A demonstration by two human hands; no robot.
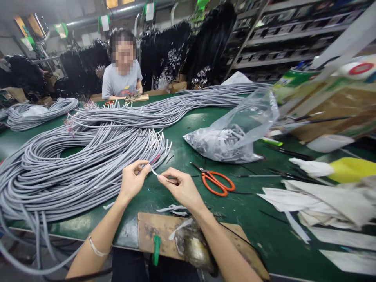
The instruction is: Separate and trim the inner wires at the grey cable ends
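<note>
My left hand (pixel 135 177) is closed in a pinch on a cable end, where short red and blue wires (pixel 155 158) stick out past the fingers. A thin white strip (pixel 154 171) stretches from there to my right hand (pixel 178 183), whose thumb and forefinger are closed on its other end. Under and beside my left hand lies a large bundle of grey cables (pixel 96 164) with white-tipped ends. Orange-handled scissors (pixel 217 182) rest on the green table (pixel 173 137), right of my right hand. Loose white strips (pixel 173 209) lie below my hands.
A clear plastic bag (pixel 223 143) of small grey-white pieces stands beyond the scissors. A stained wooden board (pixel 158 231) with a green clamp (pixel 156 248) sits at the near edge. White cloth scraps (pixel 326 199) lie right. Across the table sits a person (pixel 122 80).
</note>
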